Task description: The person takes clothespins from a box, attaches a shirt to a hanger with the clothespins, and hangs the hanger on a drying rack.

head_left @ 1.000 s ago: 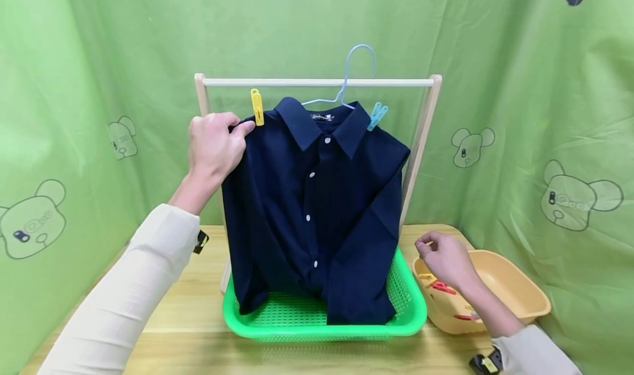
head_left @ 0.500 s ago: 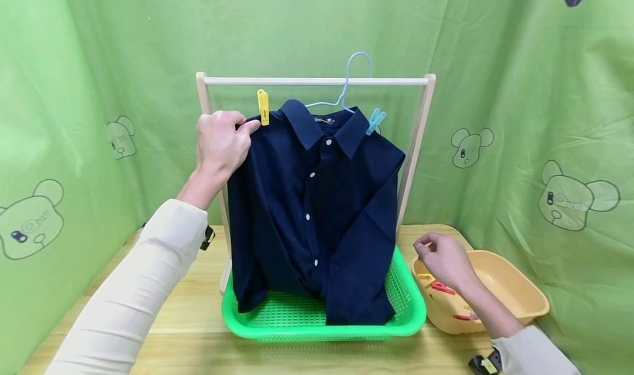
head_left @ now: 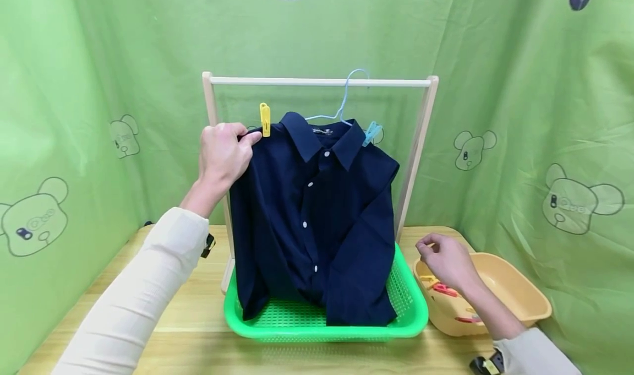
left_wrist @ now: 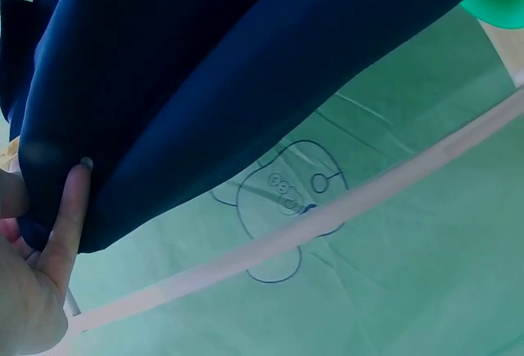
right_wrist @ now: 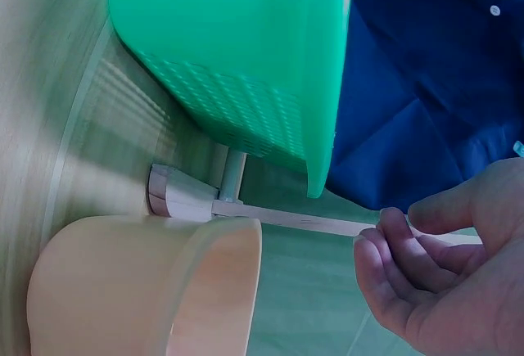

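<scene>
My left hand (head_left: 225,153) pinches the shoulder of a dark navy button-up shirt (head_left: 282,199) between thumb and fingers. A pale blue hanger (head_left: 342,102) runs inside the collar, its hook overlapping the rack's white bar in the head view. Beside my thumb a yellow clothespin (head_left: 265,120) grips that shoulder, and a light blue clothespin (head_left: 372,134) grips the other. The shirt's lower part and sleeves hang into a green basket (head_left: 322,332). My right hand (head_left: 448,260) hovers over the tan basin's near side with fingers loosely curled, holding nothing.
A small drying rack with a white bar (head_left: 277,81) and wooden legs stands behind the basket on the wooden table. The tan basin (head_left: 537,306) at right holds several clothespins, including a red clothespin (head_left: 444,290). Green patterned curtains (head_left: 525,116) enclose the table.
My left hand has shifted slightly right and down, bringing the shirt and hanger lower, so the hook's top now sits nearer the bar. The right hand has barely moved.
</scene>
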Tool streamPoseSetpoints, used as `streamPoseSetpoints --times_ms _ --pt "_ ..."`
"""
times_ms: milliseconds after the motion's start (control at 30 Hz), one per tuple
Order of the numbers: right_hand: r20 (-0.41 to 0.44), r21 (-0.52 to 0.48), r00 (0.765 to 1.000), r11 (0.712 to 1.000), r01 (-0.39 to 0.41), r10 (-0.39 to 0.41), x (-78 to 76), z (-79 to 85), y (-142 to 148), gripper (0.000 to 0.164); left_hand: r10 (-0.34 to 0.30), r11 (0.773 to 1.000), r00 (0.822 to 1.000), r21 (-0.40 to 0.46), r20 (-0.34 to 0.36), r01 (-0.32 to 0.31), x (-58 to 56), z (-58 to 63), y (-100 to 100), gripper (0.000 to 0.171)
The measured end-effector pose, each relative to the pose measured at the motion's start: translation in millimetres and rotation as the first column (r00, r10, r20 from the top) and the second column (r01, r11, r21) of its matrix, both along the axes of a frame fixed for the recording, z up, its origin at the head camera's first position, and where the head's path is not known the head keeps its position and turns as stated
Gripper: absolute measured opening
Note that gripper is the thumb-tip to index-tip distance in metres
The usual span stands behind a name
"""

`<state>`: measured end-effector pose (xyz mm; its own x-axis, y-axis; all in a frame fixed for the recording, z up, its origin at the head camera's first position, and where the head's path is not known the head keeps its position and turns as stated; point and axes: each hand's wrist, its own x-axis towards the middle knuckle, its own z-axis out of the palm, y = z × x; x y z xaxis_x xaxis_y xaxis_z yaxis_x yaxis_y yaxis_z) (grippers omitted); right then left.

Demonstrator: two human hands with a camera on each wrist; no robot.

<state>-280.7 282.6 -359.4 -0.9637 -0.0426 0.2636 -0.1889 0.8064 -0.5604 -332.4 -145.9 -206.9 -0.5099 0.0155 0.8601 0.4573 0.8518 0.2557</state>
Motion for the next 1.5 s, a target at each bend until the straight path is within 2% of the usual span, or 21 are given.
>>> streamPoseSetpoints --times_ms 367,567,700,800,1067,1200,1367,1500 --pt "0.023 0.000 1.000 1.000 0.008 -0.008 -1.2 -0.3 2 0.030 -0.030 0.999 1.000 0.029 0.007 0.030 -1.3 -16.4 2 0.026" --pt "-0.070 0.025 0.998 1.000 0.003 -0.001 0.0 0.5 1 0.027 -0.033 0.999 0.999 0.035 0.031 0.032 -2.2 -24.9 2 0.028" --pt "-0.163 0.043 0.987 0.999 0.011 -0.004 1.2 -2.6 -4 0.024 -0.030 0.999 0.997 0.034 0.066 0.028 -1.2 -30.9 2 0.028" --pt "-0.196 0.043 0.980 0.999 0.022 -0.013 2.0 -4.0 -9 0.024 -0.023 0.999 0.996 0.033 0.082 0.020 -0.2 -35.3 3 0.028" --pt "-0.235 0.029 0.971 0.998 0.052 -0.043 0.7 -4.1 -21 0.034 -0.014 0.999 0.994 0.035 0.113 0.010 3.5 -46.8 1 0.029" --pt "-0.222 0.015 0.974 0.998 0.057 -0.052 -0.4 -6.6 -25 0.040 -0.020 0.999 0.991 0.038 0.130 0.016 5.5 -54.4 0 0.027" --pt "-0.222 0.011 0.972 0.997 0.082 -0.077 -2.4 -9.4 -27 0.041 -0.034 0.999 0.991 0.044 0.129 0.029 7.6 -64.8 -1 0.023" --pt "-0.232 0.006 0.969 0.996 0.086 -0.083 -3.5 -11.9 -28 0.039 -0.047 0.998 0.989 0.055 0.142 0.039 13.8 -72.5 -1 0.019"
